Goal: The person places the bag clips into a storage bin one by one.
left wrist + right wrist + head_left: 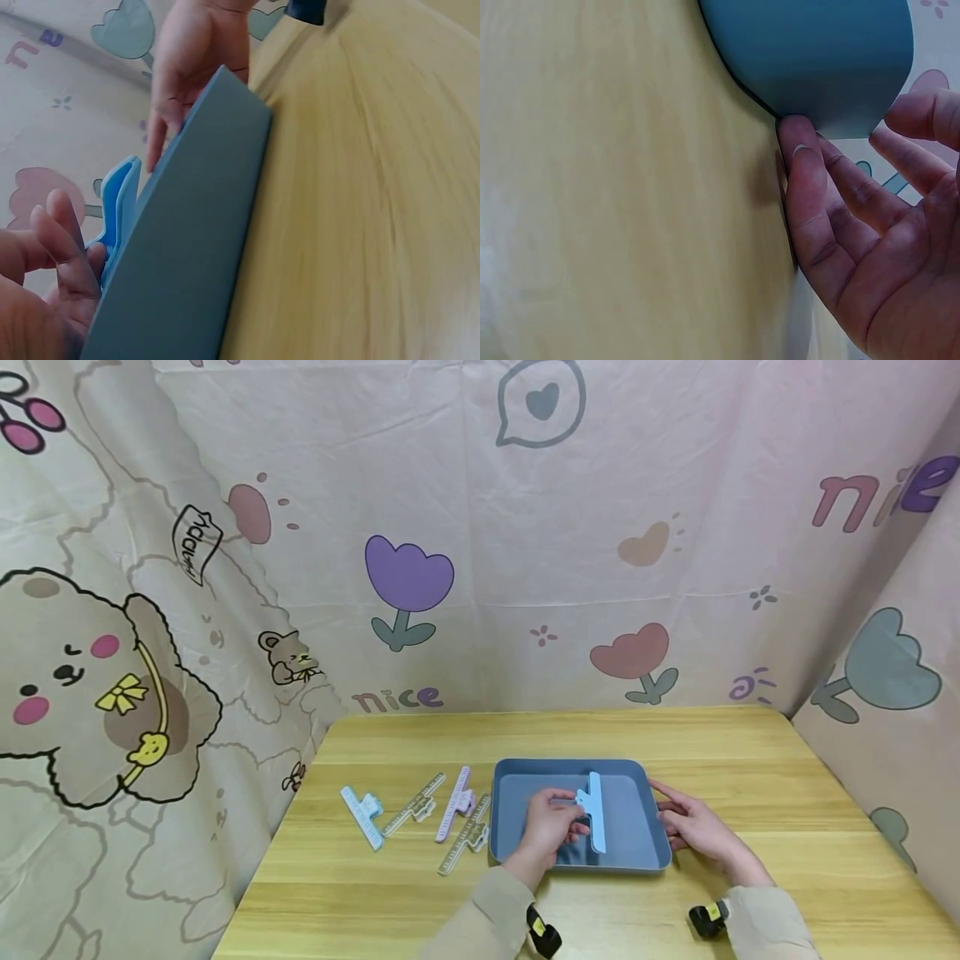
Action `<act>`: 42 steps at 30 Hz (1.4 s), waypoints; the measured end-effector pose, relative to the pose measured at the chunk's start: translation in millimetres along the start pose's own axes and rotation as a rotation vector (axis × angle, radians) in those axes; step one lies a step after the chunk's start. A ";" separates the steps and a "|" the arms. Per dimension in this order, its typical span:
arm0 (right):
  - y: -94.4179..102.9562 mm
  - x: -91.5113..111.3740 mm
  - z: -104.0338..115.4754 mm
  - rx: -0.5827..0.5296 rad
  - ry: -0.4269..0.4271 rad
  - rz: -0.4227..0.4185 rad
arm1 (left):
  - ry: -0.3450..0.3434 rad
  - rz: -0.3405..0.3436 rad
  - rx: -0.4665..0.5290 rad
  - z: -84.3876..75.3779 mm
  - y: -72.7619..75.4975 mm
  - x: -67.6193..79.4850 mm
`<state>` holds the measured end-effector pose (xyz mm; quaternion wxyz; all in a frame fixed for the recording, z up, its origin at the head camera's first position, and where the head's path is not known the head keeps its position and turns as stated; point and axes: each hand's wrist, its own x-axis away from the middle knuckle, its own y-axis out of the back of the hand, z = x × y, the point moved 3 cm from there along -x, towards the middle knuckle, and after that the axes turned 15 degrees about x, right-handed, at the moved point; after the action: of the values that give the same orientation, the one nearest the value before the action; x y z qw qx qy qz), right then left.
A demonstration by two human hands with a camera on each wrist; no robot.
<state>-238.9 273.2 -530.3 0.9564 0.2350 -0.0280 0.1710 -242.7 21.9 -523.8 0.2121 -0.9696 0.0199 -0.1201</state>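
My left hand [551,827] pinches a light blue ruler clip [596,814] by its grip, over the grey-blue tray [630,860]. In the left wrist view the same clip [120,202] shows beside the fingers, just above the tray's rim; whether it touches the tray's floor I cannot tell. At the tray's right side, my right hand [697,827] rests its fingers against the outer wall. Up close in the right wrist view, the fingertips [799,131] touch the tray's lower edge near the table, and another finger lies by the rim.
Left of the tray lie several ruler clips: a light blue one [363,818], a clear one [415,806], a purple one [454,806] and another clear one [465,837] close to the tray's wall. A patterned curtain [480,527] hangs behind the wooden table [337,902].
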 end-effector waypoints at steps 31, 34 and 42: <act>1.9 1.6 -2.9 -0.037 0.006 0.015 | 0.023 0.118 -0.093 21.4 -31.1 -6.3; 2.1 2.8 -4.1 -0.059 0.007 0.015 | 0.051 0.170 -0.118 23.0 -32.4 -6.4; 2.9 5.3 -4.6 -0.092 -0.008 0.024 | 0.108 0.260 -0.202 23.8 -34.9 -4.6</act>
<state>-235.1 279.3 -532.4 0.9640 0.1910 -0.0424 0.1801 -241.9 63.8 -531.3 0.1260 -0.9674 0.1683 -0.1410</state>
